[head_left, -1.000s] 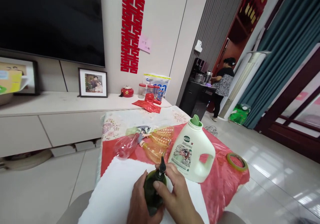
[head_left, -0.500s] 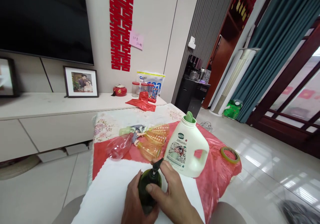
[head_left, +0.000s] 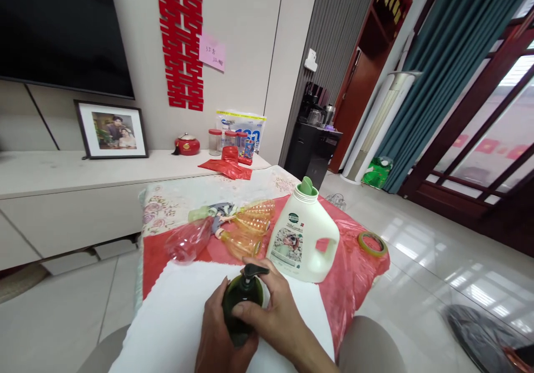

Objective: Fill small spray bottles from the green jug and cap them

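**A:** Where's the green bottle (head_left: 241, 306) rn?

**B:** Bottom centre, roughly upright over the white cloth (head_left: 167, 323), at the near edge of the table. Both hands are on it. Can't tell if its base rests on the cloth, the hands hide it.

**A:** Grip?

**B:** Left hand (head_left: 214, 337) wraps the body from the left, fingers closed snug on it. Right hand (head_left: 277, 314) closes over the shoulder & neck. Its thumb lies across the front and its fingers curl behind, just under the pump top (head_left: 251, 271). The nozzle points right, approx. toward the white jug (head_left: 302, 239).

**A:** So the work is on the pump, prob. a twist. Tips?

**B:** IMO the left hand should be the anchor: low on the body, base pressed into the cloth so nothing spins. The right should pinch the collar, not the nozzle, since a nozzle likely just swivels. The plastic looks glossy, so squeeze firmly & use short turns. Hold it upright, else liquid could drip on the cloth.

**A:** Anything in the way?

**B:** Not much. The jug stands just beyond the right hand, near but apart. The clear plastic bottles (head_left: 246, 234) lie flat behind it on the red cover (head_left: 359, 284). The tape roll (head_left: 372, 243) is well off to the right.
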A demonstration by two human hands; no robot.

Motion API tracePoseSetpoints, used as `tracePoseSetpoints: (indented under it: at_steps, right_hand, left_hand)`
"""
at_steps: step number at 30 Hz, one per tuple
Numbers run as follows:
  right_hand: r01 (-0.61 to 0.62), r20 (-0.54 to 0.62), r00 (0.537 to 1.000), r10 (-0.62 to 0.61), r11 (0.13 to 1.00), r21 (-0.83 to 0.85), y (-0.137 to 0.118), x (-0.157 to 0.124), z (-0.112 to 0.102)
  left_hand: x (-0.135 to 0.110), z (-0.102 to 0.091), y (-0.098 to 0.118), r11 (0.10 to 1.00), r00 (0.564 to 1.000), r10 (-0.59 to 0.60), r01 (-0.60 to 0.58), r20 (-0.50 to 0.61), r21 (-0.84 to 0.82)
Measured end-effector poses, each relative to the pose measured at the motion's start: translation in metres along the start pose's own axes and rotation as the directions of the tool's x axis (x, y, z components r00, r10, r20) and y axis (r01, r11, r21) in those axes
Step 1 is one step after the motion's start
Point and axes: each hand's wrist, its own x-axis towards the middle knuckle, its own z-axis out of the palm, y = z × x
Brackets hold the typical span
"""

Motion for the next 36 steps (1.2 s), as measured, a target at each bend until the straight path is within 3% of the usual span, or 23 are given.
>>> tracePoseSetpoints:
  at_steps: [4, 8, 14, 22, 27, 32, 36]
  right_hand:
    - [-0.063, 0.069, 0.996, 0.054, 0.989, 0.137, 0.016, -0.008, -0.006]
    - [-0.072, 0.039, 0.997, 0.066, 0.979, 0.189, 0.032, -0.009, -0.005]
    - [-0.086, 0.017, 0.996, 0.085, 0.983, 0.161, 0.033, -0.005, -0.001]
    - [-0.154, 0.21, 0.968, 0.135, 0.985, 0.078, 0.031, -0.013, -0.015]
    - [-0.179, 0.272, 0.947, 0.172, 0.984, 0.001, 0.039, -0.019, -0.012]
    - [-0.213, 0.249, 0.949, 0.193, 0.976, 0.054, 0.054, -0.022, -0.002]
    - [-0.172, 0.184, 0.969, 0.165, 0.985, 0.021, 0.053, -0.024, 0.001]
  left_hand:
    - [-0.002, -0.002, 0.002, 1.0, 0.999, -0.012, 0.012, 0.045, 0.007]
    - [-0.004, -0.004, 0.007, 1.0, 0.999, -0.023, 0.023, 0.044, -0.005]
    - [-0.004, -0.006, 0.011, 1.0, 0.998, -0.021, 0.021, 0.06, 0.005]
    - [-0.004, -0.006, 0.012, 0.998, 0.996, -0.029, 0.032, 0.08, -0.047]
    - [-0.006, -0.008, 0.009, 0.997, 0.994, -0.015, 0.023, 0.106, -0.078]
    - [-0.01, -0.008, 0.005, 0.994, 0.989, -0.081, 0.09, 0.124, -0.063]
    - [-0.013, -0.005, 0.006, 0.981, 0.983, -0.147, 0.159, 0.109, -0.115]
